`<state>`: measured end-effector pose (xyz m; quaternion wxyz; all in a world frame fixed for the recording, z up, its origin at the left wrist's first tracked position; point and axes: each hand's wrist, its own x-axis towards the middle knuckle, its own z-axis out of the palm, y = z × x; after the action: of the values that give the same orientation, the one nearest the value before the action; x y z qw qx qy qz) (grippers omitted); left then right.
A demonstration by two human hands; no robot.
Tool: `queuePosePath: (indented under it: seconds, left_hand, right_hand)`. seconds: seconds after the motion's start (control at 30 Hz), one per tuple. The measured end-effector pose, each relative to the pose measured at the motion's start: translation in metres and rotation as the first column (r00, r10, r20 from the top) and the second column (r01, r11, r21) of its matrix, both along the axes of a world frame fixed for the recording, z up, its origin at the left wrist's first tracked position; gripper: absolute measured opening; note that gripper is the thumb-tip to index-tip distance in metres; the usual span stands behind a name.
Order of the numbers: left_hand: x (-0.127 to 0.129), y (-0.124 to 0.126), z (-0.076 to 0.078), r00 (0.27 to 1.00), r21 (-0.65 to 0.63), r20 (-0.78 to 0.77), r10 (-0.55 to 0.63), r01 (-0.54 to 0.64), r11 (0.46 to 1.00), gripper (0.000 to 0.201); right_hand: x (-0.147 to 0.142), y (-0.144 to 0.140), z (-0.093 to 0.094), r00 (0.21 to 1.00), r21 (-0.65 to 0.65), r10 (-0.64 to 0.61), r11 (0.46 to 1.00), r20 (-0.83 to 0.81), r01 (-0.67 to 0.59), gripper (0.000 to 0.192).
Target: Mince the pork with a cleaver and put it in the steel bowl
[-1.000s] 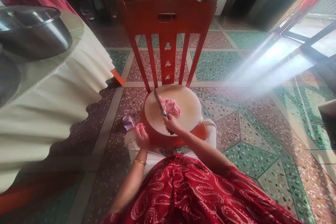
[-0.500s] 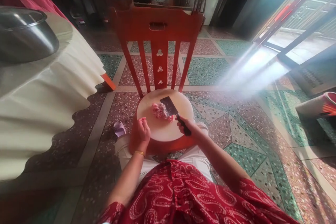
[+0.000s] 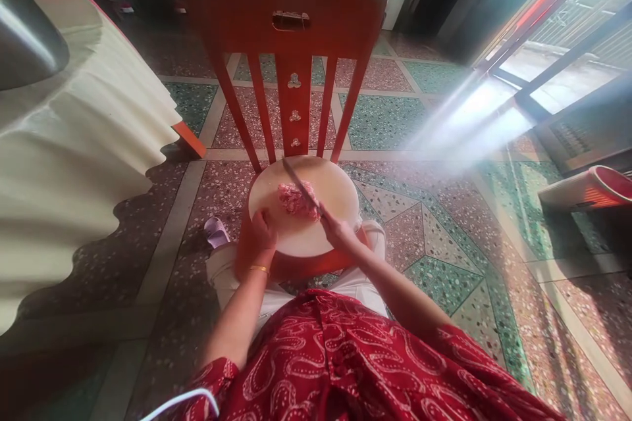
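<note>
My right hand (image 3: pixel 338 231) is closed round the handle of a cleaver (image 3: pixel 300 183). The blade, seen nearly edge-on, slants up and left across a mound of pink minced meat (image 3: pixel 291 199). Under the meat is a round, pale cutting board (image 3: pixel 316 242), resting on the seat of a red wooden chair (image 3: pixel 295 105). At the board's left rim is my left hand (image 3: pixel 264 230), its fingers curled against the edge; the fingertips are partly hidden. The left hand is apart from the meat.
Left of me stands a table with a cream cloth (image 3: pixel 113 125) and a metal pot (image 3: pixel 29 33). A purple slipper (image 3: pixel 216 232) lies on the patterned floor (image 3: pixel 390 122). Over to the right are a pinkish-white bin (image 3: pixel 573 189) and a bright doorway (image 3: pixel 538 72).
The cleaver has turned from flat, broad side showing, to nearly edge-on over the meat. My left hand has shifted slightly onto the board's rim. The view has tipped downward.
</note>
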<state>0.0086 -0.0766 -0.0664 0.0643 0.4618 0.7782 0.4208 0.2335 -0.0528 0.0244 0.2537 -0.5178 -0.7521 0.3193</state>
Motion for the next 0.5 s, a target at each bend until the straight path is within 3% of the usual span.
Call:
queuePosePath:
  seconds: [0.07,0.13,0.2,0.3,0.33,0.4,0.5]
  left_hand:
    - [0.002,-0.002,0.006,0.999,0.034,0.03,-0.017,0.016,0.999,0.028]
    - [0.003,-0.004,0.013,0.998,0.027,0.047,-0.033,0.031,0.999,0.026]
    - [0.004,-0.005,0.016,0.998,-0.01,0.047,-0.044,0.044,0.999,0.026]
    - [0.004,-0.004,0.014,0.998,-0.021,0.06,-0.02,0.021,1.0,0.028]
    - [0.004,-0.004,0.013,0.998,-0.016,0.064,-0.014,0.015,1.0,0.028]
    - [0.005,-0.004,0.01,0.998,-0.02,0.056,-0.022,0.023,1.0,0.029]
    - [0.004,-0.007,0.009,0.999,-0.024,0.044,-0.027,0.028,0.999,0.03]
  right_hand:
    - [0.0,-0.004,-0.013,0.997,-0.143,-0.012,0.989,0.074,0.022,0.046]
    - [0.002,-0.006,-0.001,0.996,-0.186,0.008,0.982,0.09,0.009,0.046]
    - [0.003,-0.007,0.028,0.998,-0.142,0.037,0.989,0.05,-0.03,0.049]
    - [-0.005,-0.005,0.061,0.995,0.076,0.042,0.996,-0.089,-0.035,0.051]
    - [-0.009,-0.004,0.062,0.991,0.142,0.04,0.99,-0.126,-0.022,0.051]
    - [-0.016,-0.002,0.045,0.991,0.175,0.041,0.984,-0.127,-0.018,0.051]
    - [-0.016,-0.002,0.007,0.997,-0.033,0.054,0.998,0.049,-0.052,0.048]
